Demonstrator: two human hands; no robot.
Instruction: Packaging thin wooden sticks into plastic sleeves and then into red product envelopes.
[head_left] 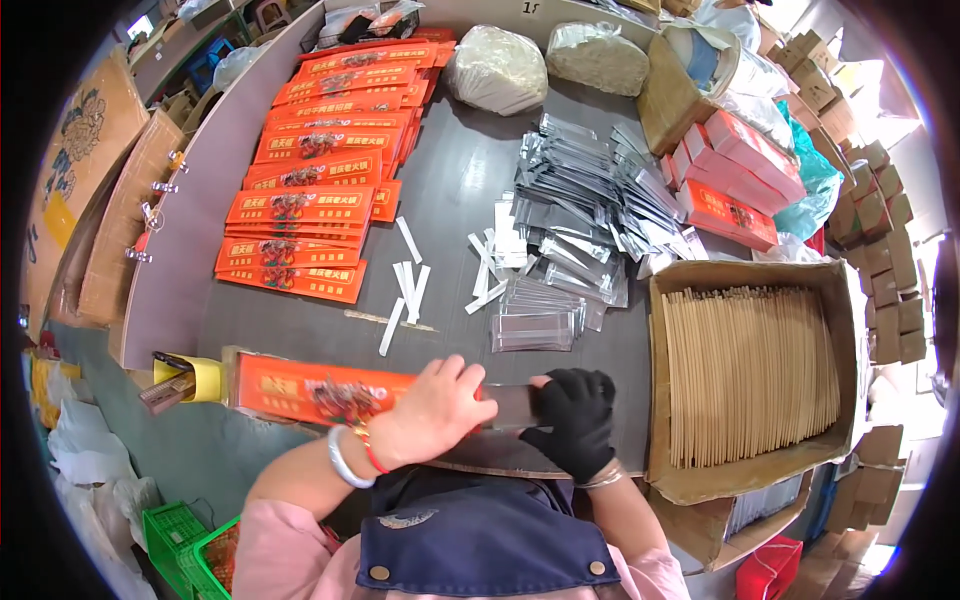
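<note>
My left hand [430,412], bare with a bracelet and a red cord at the wrist, lies over the right end of a red printed paper sleeve [330,390]. Its fingers are bent and closed on that end. The sleeve lies on top in a long clear-sided holder [233,378] at the table's front edge. In a black glove with bare fingertips, my right hand [575,420] pinches a flat, clear plastic packet [512,407] by its right end. The packet's left end meets the sleeve beside my left thumb; whether it is inside is blurred.
Fanned red sleeves [310,175] cover the table's left side. Clear packets [570,210] heap at centre right, near loose white strips [410,290]. A carton of wooden chopsticks [750,375] stands right, below red boxes [735,170]. Wrapped bundles [497,70] sit at the back.
</note>
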